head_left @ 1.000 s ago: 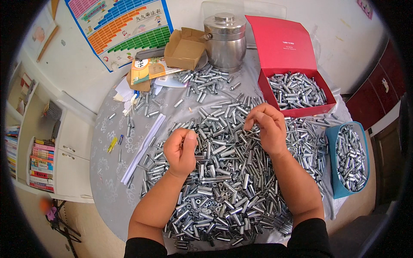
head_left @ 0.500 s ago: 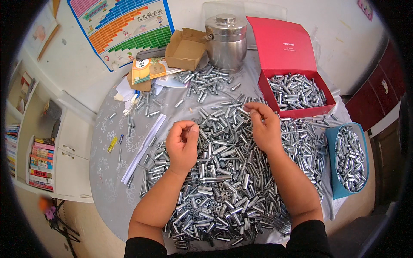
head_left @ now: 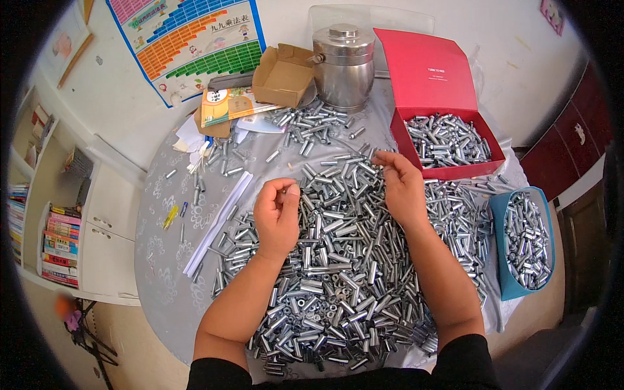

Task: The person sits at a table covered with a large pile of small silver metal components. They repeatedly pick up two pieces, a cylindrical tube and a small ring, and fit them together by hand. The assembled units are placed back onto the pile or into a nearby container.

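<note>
A wide heap of silvery metal sleeves and bolts covers the middle of the table, with small washers and nuts toward its near side. Over the heap's left part is my left hand, its fingers curled in and the thumb against them; anything inside them is hidden. My right hand hovers at the far right of the heap, thumb and forefinger pinched together. Metal parts lie right behind those fingertips, so I cannot make out what they hold.
An open red box full of bolts stands at the back right, a teal bin of more at the right edge. Behind are a steel pot, a cardboard box and booklets. A folded white strip lies left.
Both hands keep almost the same pose and place, with my right hand shifted slightly to the right. The whole view has moved a little. The heap looks the same.
</note>
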`<state>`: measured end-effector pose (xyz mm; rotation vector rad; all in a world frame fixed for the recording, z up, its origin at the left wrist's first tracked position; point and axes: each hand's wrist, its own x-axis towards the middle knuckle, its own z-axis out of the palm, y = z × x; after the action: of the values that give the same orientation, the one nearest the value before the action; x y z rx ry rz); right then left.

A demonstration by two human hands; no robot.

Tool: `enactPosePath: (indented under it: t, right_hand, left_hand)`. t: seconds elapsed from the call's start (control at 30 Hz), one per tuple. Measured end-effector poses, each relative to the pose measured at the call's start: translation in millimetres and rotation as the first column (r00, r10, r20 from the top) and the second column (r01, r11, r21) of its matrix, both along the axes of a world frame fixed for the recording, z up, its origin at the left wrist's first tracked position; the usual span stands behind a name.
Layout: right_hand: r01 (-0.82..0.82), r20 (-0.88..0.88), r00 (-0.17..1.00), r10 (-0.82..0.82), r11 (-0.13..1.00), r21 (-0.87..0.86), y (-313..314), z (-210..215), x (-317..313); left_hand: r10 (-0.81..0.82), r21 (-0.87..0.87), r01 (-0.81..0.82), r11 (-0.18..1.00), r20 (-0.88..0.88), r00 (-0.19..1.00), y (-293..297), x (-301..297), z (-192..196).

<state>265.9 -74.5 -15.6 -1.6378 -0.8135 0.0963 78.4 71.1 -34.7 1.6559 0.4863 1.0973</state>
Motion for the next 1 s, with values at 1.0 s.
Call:
enactPosePath:
  t: [1.0]
  right_hand:
    - [0.266,0.481,0.812,0.330,0.524,-0.809,39,9,5]
  left_hand:
    - [-0.004,-0.069,0.000,0.998,-0.056,0.998,0,-3,4]
